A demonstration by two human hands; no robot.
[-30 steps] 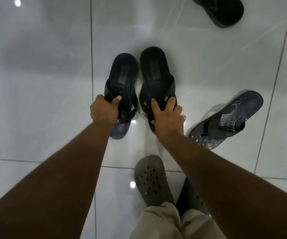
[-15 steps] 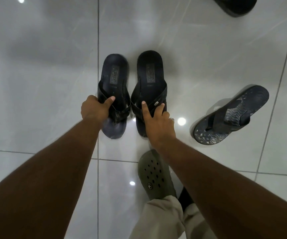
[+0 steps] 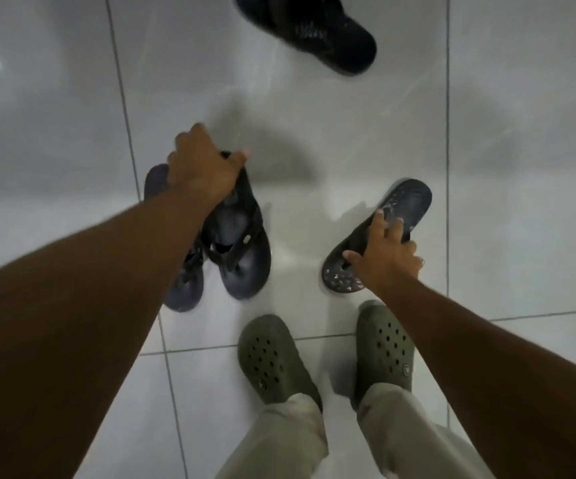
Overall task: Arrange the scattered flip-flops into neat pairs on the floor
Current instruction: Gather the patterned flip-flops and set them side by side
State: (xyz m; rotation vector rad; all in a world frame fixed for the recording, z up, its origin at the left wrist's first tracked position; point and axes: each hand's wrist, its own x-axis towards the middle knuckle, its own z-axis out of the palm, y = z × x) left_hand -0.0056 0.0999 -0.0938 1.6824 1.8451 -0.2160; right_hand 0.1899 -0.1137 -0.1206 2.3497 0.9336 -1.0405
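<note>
Left hand [image 3: 203,167]: closed in a fist round the straps of two black strapped sandals [image 3: 234,243], both gathered in the one grip. They hang toe-down, soles close together; whether the toes touch the tile or clear it, I cannot tell. Judgement: holding both by the straps keeps the pair together as a unit and frees the other hand.

Right hand [image 3: 385,252]: fingers spread over the middle of a patterned flip-flop [image 3: 402,209], thumb out toward its speckled heel end. Contact looks made, but whether the fingers have curled under the edge into a real grip cannot be told. The flip-flop lies diagonally on the white tiled floor [image 3: 521,167], well apart from the held pair. Judgement: the reach is to collect this loose one for matching.

Further out: a second dark patterned flip-flop [image 3: 314,32] lies near the top edge, well away from the right hand; its pattern looks similar, so it is probably the mate. Judgement: the two patterned ones remain unpaired, so the task is partway.

Nearest the camera: the person's own feet in olive-green clogs [image 3: 272,357], khaki trouser legs [image 3: 279,440] above them.
</note>
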